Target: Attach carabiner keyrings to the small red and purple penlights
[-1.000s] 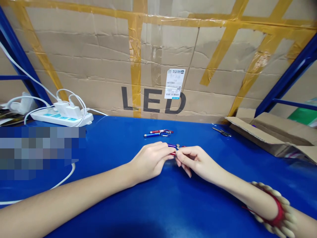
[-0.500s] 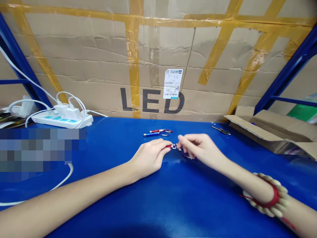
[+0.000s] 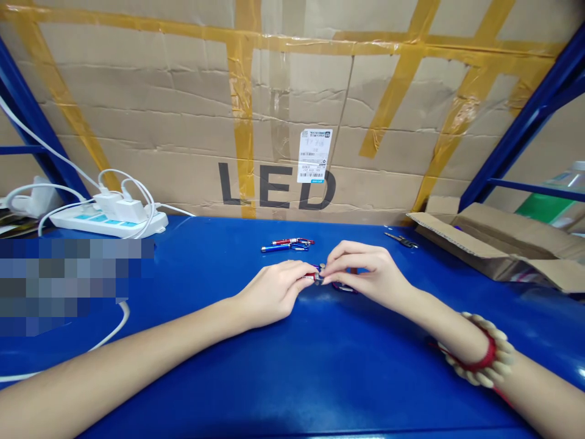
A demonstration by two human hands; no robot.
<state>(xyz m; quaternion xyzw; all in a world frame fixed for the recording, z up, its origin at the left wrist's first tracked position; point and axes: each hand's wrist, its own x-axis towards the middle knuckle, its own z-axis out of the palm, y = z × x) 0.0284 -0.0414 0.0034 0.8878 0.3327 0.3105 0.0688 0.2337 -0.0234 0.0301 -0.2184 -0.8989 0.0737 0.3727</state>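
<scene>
My left hand (image 3: 269,292) pinches a slim red metal tube (image 3: 311,276), which looks like a keychain flashlight; most of it is hidden by the fingers. At the tube's right end, my right hand (image 3: 365,268) is closed in a pinch with a small silver disc (image 3: 322,266), resembling a button cell, at its fingertips. A purple carabiner clip (image 3: 343,287) lies on the table under the right fingers. Just beyond the hands are a blue keychain flashlight (image 3: 275,247) and a red one (image 3: 284,242), side by side, each with a carabiner.
The blue table (image 3: 256,378) backs onto a large taped cardboard box (image 3: 173,122). Keys (image 3: 403,240) lie at the back right, beside an open cardboard carton (image 3: 461,247). On the left stands a white power strip (image 3: 109,224) with plugs and cables.
My right hand has moved left and its fingertips now meet the end of the red tube, where a gap showed before. The view has shifted slightly.
</scene>
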